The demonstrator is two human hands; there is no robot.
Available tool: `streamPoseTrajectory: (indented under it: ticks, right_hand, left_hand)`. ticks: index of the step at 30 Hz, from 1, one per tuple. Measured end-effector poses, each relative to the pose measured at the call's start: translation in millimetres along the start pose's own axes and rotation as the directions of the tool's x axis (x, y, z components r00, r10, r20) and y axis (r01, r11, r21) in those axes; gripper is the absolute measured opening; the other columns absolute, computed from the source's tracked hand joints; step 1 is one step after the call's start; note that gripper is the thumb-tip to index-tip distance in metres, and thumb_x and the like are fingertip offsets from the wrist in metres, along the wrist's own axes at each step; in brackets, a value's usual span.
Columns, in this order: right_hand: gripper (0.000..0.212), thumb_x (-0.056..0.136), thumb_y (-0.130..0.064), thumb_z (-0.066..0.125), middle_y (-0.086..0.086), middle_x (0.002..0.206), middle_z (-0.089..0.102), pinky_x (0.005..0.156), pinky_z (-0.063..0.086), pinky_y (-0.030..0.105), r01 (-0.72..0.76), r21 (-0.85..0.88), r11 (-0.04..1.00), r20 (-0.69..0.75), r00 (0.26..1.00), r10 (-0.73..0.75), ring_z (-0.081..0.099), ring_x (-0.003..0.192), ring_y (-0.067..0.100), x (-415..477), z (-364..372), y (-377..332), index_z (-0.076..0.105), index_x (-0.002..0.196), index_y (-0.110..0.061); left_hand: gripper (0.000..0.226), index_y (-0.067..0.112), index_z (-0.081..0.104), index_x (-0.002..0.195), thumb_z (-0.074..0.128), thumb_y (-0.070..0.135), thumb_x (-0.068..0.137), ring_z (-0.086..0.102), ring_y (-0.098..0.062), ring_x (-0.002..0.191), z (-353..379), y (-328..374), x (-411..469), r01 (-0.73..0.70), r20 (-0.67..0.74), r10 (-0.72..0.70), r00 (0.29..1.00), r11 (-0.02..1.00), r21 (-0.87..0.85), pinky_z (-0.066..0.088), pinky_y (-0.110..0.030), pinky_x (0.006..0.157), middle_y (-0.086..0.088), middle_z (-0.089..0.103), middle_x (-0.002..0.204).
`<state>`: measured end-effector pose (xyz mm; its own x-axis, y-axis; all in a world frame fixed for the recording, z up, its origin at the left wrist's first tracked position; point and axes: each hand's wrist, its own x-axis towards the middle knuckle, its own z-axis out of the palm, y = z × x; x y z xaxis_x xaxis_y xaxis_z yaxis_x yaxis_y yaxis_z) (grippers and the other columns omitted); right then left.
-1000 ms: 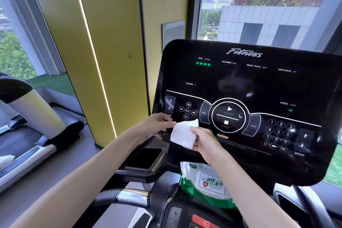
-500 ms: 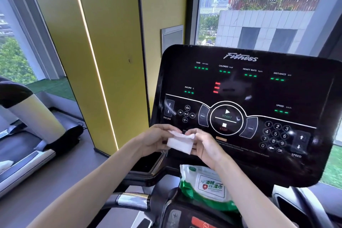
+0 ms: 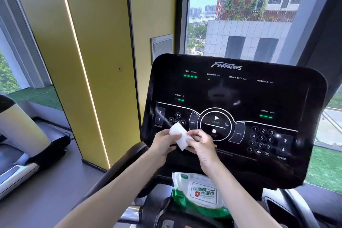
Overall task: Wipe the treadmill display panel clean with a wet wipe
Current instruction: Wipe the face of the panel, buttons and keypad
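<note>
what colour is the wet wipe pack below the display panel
White with green edging, seen in the head view: wet wipe pack under the display panel.

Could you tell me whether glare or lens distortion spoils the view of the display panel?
Head view: the glossy display panel carries a faint dark reflection mid-screen and small bright glints near the keypad, yet its labels stay legible; the wide-angle lens bows its edges; the wet wipe is nearly blown out white.

— What is worn on the arms?
— Bare limbs only: left forearm (image 3: 118,187) and right forearm (image 3: 233,189) are uncovered to the frame's edge, left hand (image 3: 163,142) and right hand (image 3: 202,146) bare as well.
</note>
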<state>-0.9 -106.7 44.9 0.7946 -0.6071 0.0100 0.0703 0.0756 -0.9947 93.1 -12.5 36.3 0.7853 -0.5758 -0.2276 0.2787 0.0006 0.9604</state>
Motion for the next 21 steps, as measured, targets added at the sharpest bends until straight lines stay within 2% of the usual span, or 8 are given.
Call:
streamPoseTrajectory:
  ticks: [2,5,8,10,13,17,18,21]
  right_hand:
    - [0.02,0.083,0.007,0.055,0.003,0.092,0.068,0.081,0.053,0.031,0.154,-0.274,0.949,-0.064,0.982,-0.178,0.062,0.085,0.011,3,-10,4,0.063,0.088,-0.01]
    - [0.03,0.081,0.005,0.052,-0.01,0.106,0.062,0.084,0.042,0.022,0.292,-0.744,0.602,-0.027,0.886,-0.463,0.055,0.104,0.01,-2,-26,11,0.063,0.098,-0.017]
    - [0.048,0.077,0.01,0.054,0.003,0.138,0.049,0.104,0.037,0.028,0.256,-0.911,0.323,0.036,0.83,-0.556,0.043,0.13,0.017,-7,-40,22,0.06,0.119,-0.012]
    - [0.061,0.075,0.012,0.056,0.009,0.148,0.036,0.114,0.023,0.032,0.223,-0.955,0.197,0.076,0.823,-0.563,0.03,0.138,0.02,-6,-46,30,0.051,0.132,-0.009]
    - [0.072,0.073,0.01,0.059,0.012,0.152,0.025,0.116,0.004,0.032,0.199,-0.976,0.093,0.121,0.841,-0.528,0.019,0.141,0.021,-3,-53,33,0.039,0.14,-0.006]
    - [0.077,0.07,0.01,0.06,0.014,0.152,0.025,0.115,0.006,0.033,0.199,-0.977,0.072,0.139,0.859,-0.493,0.019,0.142,0.022,0,-60,30,0.036,0.141,-0.003]
    - [0.076,0.07,0.011,0.06,0.014,0.151,0.026,0.115,0.005,0.032,0.202,-0.976,0.075,0.14,0.859,-0.492,0.019,0.142,0.022,0,-63,31,0.036,0.141,-0.002]
    - [0.077,0.072,0.011,0.057,0.012,0.152,0.023,0.116,0.002,0.028,0.214,-0.969,0.128,0.124,0.86,-0.495,0.018,0.142,0.019,-4,-70,35,0.032,0.143,-0.004]
  left_hand:
    - [0.016,0.01,0.062,0.095,0.066,0.007,0.08,0.064,-0.027,0.095,-1,10,10,-0.046,-0.108,0.043,0.993,0.999,-0.023,0.051,-0.039,0.083,-0.013,0.068,0.102]
    - [0.02,0.012,0.056,0.1,0.064,0.011,0.082,0.062,-0.025,0.087,-5,40,27,-0.243,-0.335,0.309,0.89,0.943,0.226,0.052,-0.036,0.074,-0.006,0.062,0.097]
    - [0.009,0.015,0.047,0.094,0.052,0.022,0.093,0.048,-0.005,0.069,1,71,35,-0.383,-0.507,0.567,0.649,0.819,0.426,0.038,-0.02,0.059,0.004,0.052,0.084]
    - [0.005,0.014,0.048,0.091,0.049,0.017,0.095,0.044,-0.01,0.071,12,75,44,-0.371,-0.501,0.622,0.602,0.773,0.514,0.029,-0.019,0.062,0.001,0.05,0.092]
    - [0.01,0.006,0.054,0.101,0.049,0.01,0.093,0.051,-0.021,0.087,37,54,56,-0.319,-0.385,0.663,0.642,0.687,0.653,0.031,-0.023,0.07,-0.007,0.053,0.101]
    - [0.01,0.005,0.059,0.094,0.055,-0.001,0.086,0.056,-0.027,0.071,55,27,55,-0.658,0.312,0.856,0.412,0.043,0.752,0.047,-0.035,0.061,-0.01,0.058,0.082]
    - [0.01,0.004,0.06,0.095,0.055,0.0,0.087,0.056,-0.027,0.071,47,29,60,-0.678,0.368,0.831,0.418,0.015,0.735,0.049,-0.038,0.059,-0.01,0.057,0.083]
    - [0.017,0.002,0.056,0.109,0.049,0.006,0.094,0.054,-0.024,0.088,22,44,74,-0.483,-0.057,0.796,0.603,0.421,0.768,0.042,-0.028,0.071,-0.012,0.056,0.104]
